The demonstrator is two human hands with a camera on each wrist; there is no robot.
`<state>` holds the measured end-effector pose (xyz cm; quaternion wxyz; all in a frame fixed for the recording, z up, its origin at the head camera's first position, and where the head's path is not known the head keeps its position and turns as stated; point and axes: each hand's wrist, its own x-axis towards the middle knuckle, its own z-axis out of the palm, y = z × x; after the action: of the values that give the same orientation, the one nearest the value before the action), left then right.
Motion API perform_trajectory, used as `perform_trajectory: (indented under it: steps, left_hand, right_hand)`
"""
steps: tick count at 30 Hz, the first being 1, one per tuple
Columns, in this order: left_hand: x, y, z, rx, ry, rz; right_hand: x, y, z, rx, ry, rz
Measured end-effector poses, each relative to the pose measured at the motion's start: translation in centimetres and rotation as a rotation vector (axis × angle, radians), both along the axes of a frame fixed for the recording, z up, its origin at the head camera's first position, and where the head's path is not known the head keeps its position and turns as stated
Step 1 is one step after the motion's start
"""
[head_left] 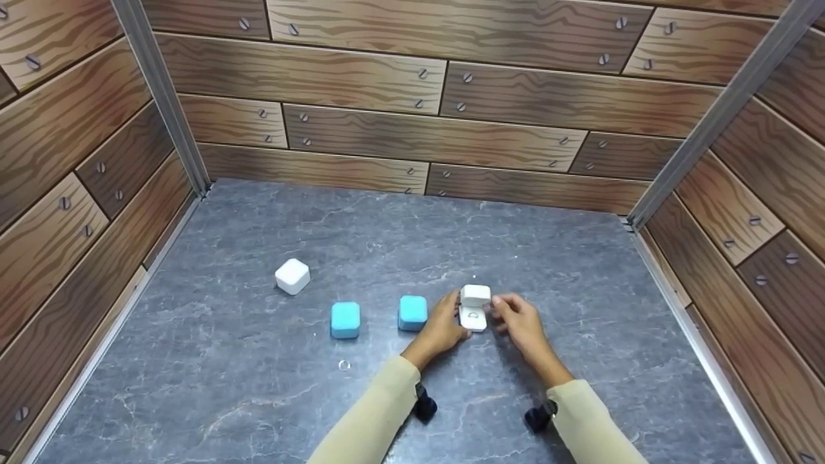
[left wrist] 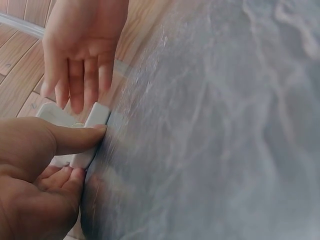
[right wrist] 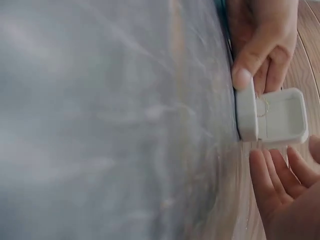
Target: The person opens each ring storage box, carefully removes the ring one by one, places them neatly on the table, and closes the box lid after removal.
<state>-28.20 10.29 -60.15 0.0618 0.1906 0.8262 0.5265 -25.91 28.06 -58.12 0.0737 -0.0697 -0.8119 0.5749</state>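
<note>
A white ring box [head_left: 472, 324] stands on the grey marbled table with its lid [head_left: 475, 294] raised. A ring [head_left: 473, 315] sits upright in its slot, thin and gold-looking in the right wrist view [right wrist: 265, 107]. My left hand [head_left: 443, 325] grips the base from the left, its thumb on the front edge and fingers curled at the side, as the left wrist view shows. To the right of the box, my right hand [head_left: 523, 327] holds nothing; its fingers are loosely extended near the box's side in the right wrist view [right wrist: 290, 205].
Left of my left hand stand two turquoise boxes [head_left: 412, 312], both shut. A shut white box [head_left: 292, 276] lies farther back left. One loose ring [head_left: 345, 365] rests on the table near the front. Wood-patterned walls [head_left: 361, 142] enclose the table's back and sides.
</note>
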Motion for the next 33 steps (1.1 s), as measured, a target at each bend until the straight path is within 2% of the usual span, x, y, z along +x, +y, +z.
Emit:
perform_trajectory:
  steps: [2, 7, 16, 22, 33]
  left_hand:
    - [0.0, 0.1, 0.0, -0.001, 0.008, 0.004]
    - [-0.2, 0.0, 0.1, 0.005, 0.03, 0.006]
    - [0.0, 0.0, 0.1, -0.016, 0.028, 0.007]
    - [0.0, 0.1, -0.1, -0.018, 0.009, 0.01]
    - [-0.2, 0.0, 0.0, -0.026, 0.032, 0.002]
  right_hand:
    - [0.5, 0.0, 0.0, 0.048, 0.001, -0.012]
    - [1.0, -0.3, -0.1, 0.111, -0.026, 0.016]
    - [0.6, -1.3, -0.5, 0.206, 0.015, 0.061]
    - [0.2, -1.9, -0.7, 0.208, 0.026, 0.069]
    - [0.0, -2.1, -0.9, 0.202, 0.018, 0.064]
